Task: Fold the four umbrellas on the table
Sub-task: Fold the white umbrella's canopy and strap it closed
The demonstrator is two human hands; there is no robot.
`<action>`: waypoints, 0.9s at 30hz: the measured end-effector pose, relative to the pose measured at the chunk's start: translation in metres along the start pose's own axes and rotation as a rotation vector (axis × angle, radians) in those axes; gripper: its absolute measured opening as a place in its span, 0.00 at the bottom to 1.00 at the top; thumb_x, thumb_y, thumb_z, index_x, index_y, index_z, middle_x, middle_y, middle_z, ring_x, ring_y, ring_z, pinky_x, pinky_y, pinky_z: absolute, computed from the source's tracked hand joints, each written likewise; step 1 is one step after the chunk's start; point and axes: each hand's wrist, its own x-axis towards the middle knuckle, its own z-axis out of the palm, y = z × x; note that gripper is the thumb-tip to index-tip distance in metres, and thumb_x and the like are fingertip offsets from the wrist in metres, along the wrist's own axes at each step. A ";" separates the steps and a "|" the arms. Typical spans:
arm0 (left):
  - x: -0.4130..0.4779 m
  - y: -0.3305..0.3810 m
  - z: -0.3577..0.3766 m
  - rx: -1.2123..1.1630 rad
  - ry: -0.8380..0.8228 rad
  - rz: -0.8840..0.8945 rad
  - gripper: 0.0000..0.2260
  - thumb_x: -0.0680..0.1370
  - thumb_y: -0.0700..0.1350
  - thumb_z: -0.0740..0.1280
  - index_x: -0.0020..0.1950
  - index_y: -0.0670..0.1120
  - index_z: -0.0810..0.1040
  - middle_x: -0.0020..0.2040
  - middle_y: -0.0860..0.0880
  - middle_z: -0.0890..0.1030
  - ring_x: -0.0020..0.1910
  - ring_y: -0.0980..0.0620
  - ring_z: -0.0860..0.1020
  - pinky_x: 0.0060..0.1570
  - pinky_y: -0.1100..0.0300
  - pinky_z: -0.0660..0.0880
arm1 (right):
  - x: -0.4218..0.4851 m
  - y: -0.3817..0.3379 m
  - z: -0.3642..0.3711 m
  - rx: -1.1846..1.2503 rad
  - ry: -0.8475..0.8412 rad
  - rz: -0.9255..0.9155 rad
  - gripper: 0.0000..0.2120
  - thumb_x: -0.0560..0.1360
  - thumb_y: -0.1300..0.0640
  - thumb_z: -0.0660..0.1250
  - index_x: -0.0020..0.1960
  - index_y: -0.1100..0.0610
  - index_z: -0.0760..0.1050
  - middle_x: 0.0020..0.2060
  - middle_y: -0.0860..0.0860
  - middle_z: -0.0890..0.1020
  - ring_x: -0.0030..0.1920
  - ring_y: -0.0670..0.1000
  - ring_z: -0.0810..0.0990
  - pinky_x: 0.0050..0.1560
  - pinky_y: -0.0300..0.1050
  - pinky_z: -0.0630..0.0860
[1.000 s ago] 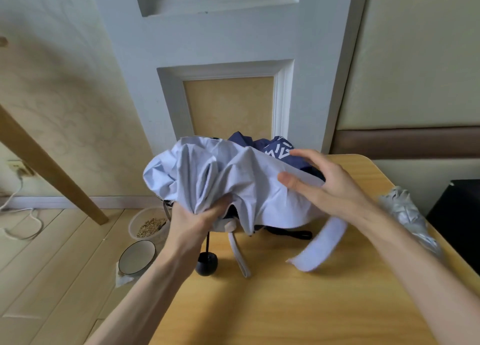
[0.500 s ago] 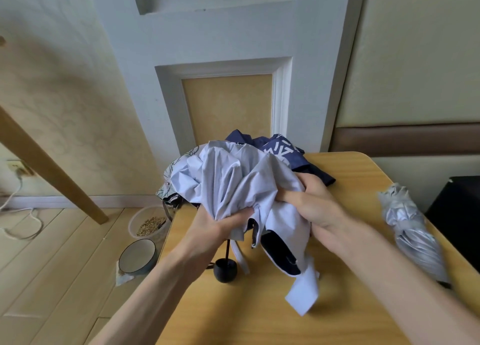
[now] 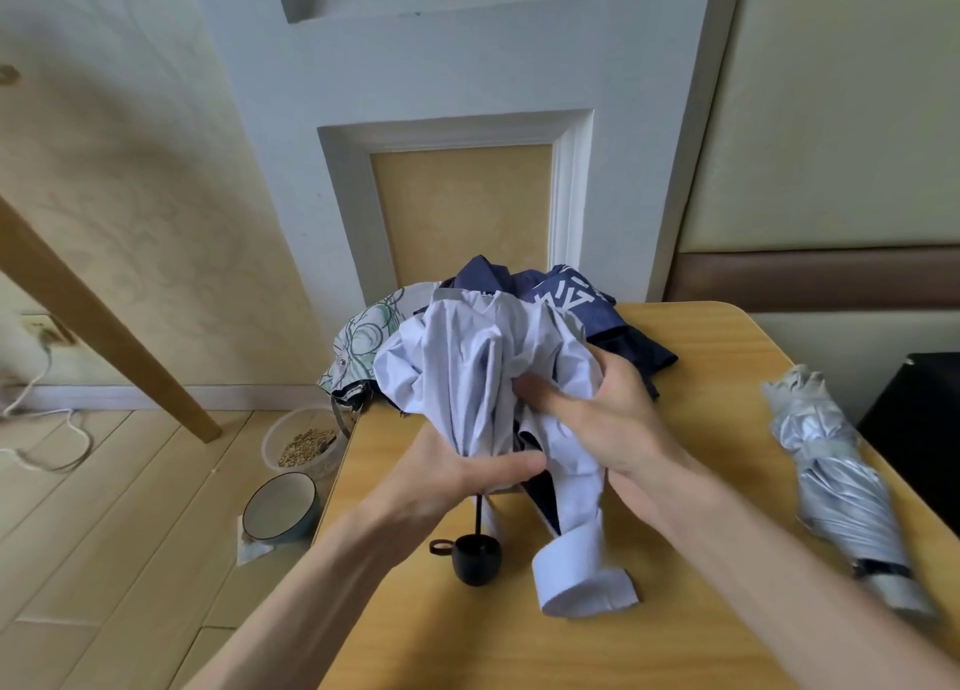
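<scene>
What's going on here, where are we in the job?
A person is folding the lilac umbrella over the table. The left hand grips the gathered canopy low down, just above the black handle. The right hand bunches the folds. Its strap hangs loose, curled on the table. The silver umbrella lies bundled up on the right. The navy umbrella and the patterned umbrella sit crumpled at the far edge, not yet folded.

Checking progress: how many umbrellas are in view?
4: pale lilac fabric umbrella gripped by left hand and right hand; navy printed umbrella behind it; white green-patterned umbrella at the wooden table's far-left corner; folded silver umbrella near its right edge.
</scene>
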 end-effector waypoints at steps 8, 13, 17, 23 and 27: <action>0.003 -0.001 -0.020 -0.036 0.107 0.022 0.28 0.69 0.35 0.77 0.68 0.44 0.78 0.58 0.43 0.86 0.56 0.45 0.86 0.52 0.51 0.83 | 0.011 -0.019 -0.028 -0.232 -0.342 -0.033 0.17 0.77 0.64 0.77 0.64 0.55 0.81 0.56 0.49 0.88 0.59 0.49 0.86 0.63 0.51 0.82; 0.002 0.002 -0.023 -0.079 0.102 -0.012 0.32 0.69 0.38 0.79 0.72 0.43 0.76 0.58 0.42 0.86 0.55 0.42 0.85 0.55 0.48 0.83 | 0.019 -0.019 -0.031 -0.490 -0.070 -0.320 0.09 0.73 0.57 0.81 0.51 0.55 0.84 0.42 0.51 0.86 0.47 0.59 0.83 0.48 0.57 0.79; 0.001 0.003 -0.019 -0.013 0.199 0.057 0.29 0.70 0.36 0.77 0.70 0.45 0.77 0.57 0.44 0.86 0.54 0.43 0.86 0.49 0.42 0.85 | 0.012 -0.023 -0.021 -0.314 -0.084 -0.335 0.16 0.74 0.57 0.80 0.61 0.49 0.83 0.50 0.45 0.88 0.53 0.46 0.86 0.54 0.46 0.81; -0.009 0.002 0.002 0.252 0.203 0.130 0.24 0.68 0.34 0.76 0.62 0.45 0.77 0.46 0.54 0.85 0.43 0.59 0.83 0.41 0.64 0.78 | 0.004 -0.038 -0.004 -0.406 -0.169 -0.086 0.64 0.56 0.32 0.78 0.85 0.39 0.49 0.78 0.41 0.67 0.77 0.41 0.66 0.70 0.38 0.65; -0.014 -0.003 0.017 0.427 0.059 0.116 0.21 0.71 0.35 0.76 0.62 0.48 0.79 0.49 0.60 0.86 0.51 0.64 0.83 0.48 0.69 0.77 | 0.006 -0.028 -0.002 -0.395 -0.109 -0.026 0.62 0.56 0.34 0.84 0.84 0.41 0.59 0.68 0.34 0.67 0.69 0.35 0.66 0.66 0.35 0.70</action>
